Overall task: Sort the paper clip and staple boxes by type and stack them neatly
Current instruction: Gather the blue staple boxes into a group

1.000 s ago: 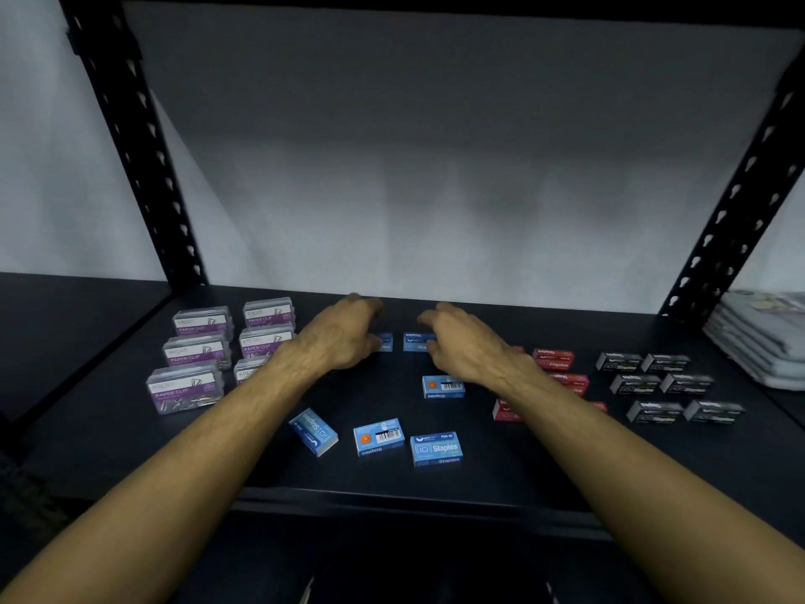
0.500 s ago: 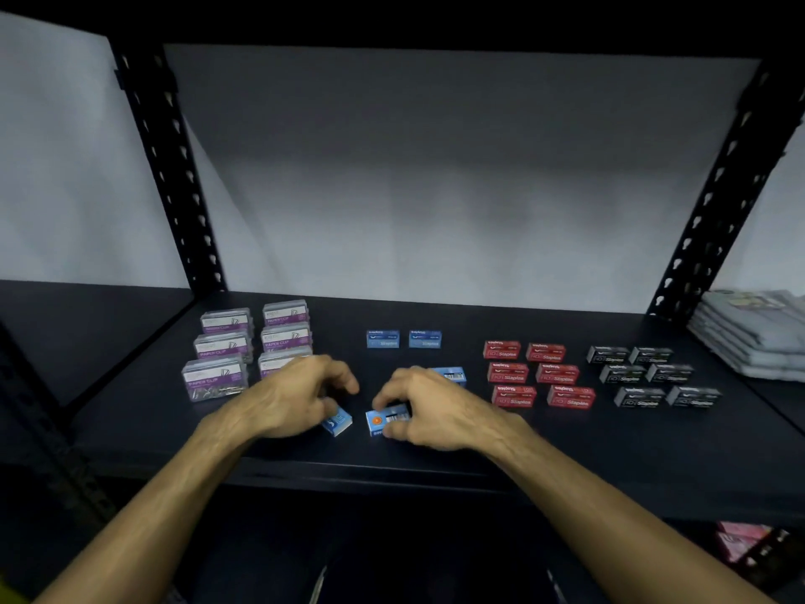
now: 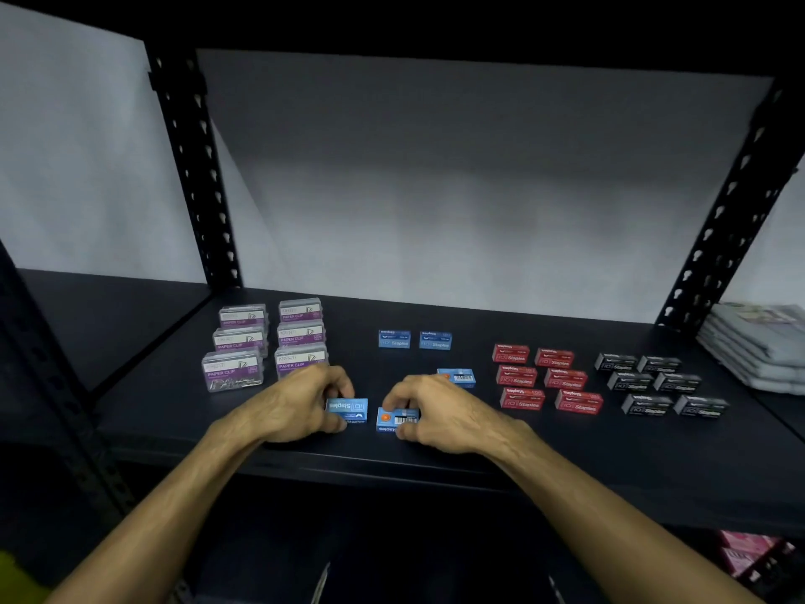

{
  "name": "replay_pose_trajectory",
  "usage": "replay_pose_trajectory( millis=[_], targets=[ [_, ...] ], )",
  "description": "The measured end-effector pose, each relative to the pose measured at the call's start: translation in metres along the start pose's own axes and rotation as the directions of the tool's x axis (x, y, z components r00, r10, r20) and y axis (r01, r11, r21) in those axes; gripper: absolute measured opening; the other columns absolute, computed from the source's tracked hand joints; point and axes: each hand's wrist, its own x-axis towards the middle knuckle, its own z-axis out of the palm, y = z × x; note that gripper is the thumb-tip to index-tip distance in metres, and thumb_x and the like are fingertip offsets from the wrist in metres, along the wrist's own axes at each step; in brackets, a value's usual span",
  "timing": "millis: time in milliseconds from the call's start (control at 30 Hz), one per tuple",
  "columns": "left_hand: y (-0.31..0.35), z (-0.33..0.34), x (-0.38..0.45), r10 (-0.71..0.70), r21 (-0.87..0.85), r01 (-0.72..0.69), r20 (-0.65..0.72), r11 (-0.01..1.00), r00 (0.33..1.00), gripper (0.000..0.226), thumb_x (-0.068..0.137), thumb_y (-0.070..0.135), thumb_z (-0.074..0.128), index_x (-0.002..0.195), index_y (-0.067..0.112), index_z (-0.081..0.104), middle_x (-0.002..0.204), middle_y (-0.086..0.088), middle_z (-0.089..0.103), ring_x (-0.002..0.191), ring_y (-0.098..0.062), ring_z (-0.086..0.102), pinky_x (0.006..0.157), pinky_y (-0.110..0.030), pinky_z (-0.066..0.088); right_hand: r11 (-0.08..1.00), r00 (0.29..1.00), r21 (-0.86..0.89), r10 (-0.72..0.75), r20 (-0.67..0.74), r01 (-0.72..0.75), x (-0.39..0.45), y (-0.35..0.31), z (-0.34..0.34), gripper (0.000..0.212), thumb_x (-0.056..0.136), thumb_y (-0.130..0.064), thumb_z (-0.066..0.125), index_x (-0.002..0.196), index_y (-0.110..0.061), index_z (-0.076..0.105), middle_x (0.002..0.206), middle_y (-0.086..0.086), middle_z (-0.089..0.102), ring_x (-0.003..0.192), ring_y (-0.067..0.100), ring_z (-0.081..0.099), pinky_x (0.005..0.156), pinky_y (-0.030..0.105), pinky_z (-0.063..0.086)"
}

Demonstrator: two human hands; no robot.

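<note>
Dark metal shelf [image 3: 435, 468]: small blue cardboard staple boxes pinched, one by left hand [image 3: 300, 405], one by right hand [image 3: 440, 414]; judged light, rigid, best held by long sides.

Stockroom: slotted metal shelving [image 3: 191, 176], boxed stationery.

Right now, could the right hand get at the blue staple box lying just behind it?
Probably yes, once freed: the right hand already grips one blue box, and the loose blue staple box lies just behind its knuckles, nothing between.
</note>
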Motion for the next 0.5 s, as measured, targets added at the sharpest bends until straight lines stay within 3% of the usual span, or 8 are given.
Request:
replay_pose_trajectory(
  millis=[133, 300, 500],
  targets=[
    [-0.0025, 0.0014, 0.0016, 0.002, -0.098, -0.002, -0.002, 0.995, 1.000, 0.028, 0.077, 0.018, 0.081, 0.091, 0.024, 0.057, 0.079, 0.007, 0.060, 0.059, 0.000, 0.051, 0.057, -0.020, 0.046, 1.000, 1.000, 0.001, 0.006, 0.000, -0.006, 0.0014, 0.0010, 0.0002, 0.035, 0.088, -0.022, 0.072, 0.122, -0.023, 0.064, 0.120, -0.005, 0.059, 0.098, 0.006, 0.053, 0.080, 0.021, 0.043],
    [-0.0057, 0.0033, 0.0032, 0.028, -0.145, -0.027, 0.002, 0.989, 1.000, 0.029, 0.078, 0.015, 0.080, 0.089, 0.024, 0.054, 0.079, 0.004, 0.057, 0.065, -0.008, 0.050, 0.061, -0.029, 0.047, 1.000, 1.000, 0.006, 0.004, 0.008, -0.004, 0.0031, 0.0034, -0.0008, 0.035, 0.088, -0.023, 0.071, 0.123, -0.023, 0.065, 0.120, -0.005, 0.060, 0.097, 0.006, 0.053, 0.079, 0.021, 0.043],
    [-0.0081, 0.0036, 0.0049, 0.054, -0.146, -0.056, -0.021, 0.988, 0.998, 0.026, 0.080, 0.012, 0.077, 0.087, 0.024, 0.055, 0.078, 0.006, 0.050, 0.066, -0.009, 0.045, 0.062, -0.027, 0.045, 0.999, 1.000, 0.027, 0.019, 0.011, -0.019, 0.0031, 0.0034, -0.0095, 0.027, 0.095, -0.025, 0.062, 0.120, -0.023, 0.068, 0.110, -0.005, 0.069, 0.095, 0.009, 0.063, 0.079, 0.024, 0.049]
  ],
)
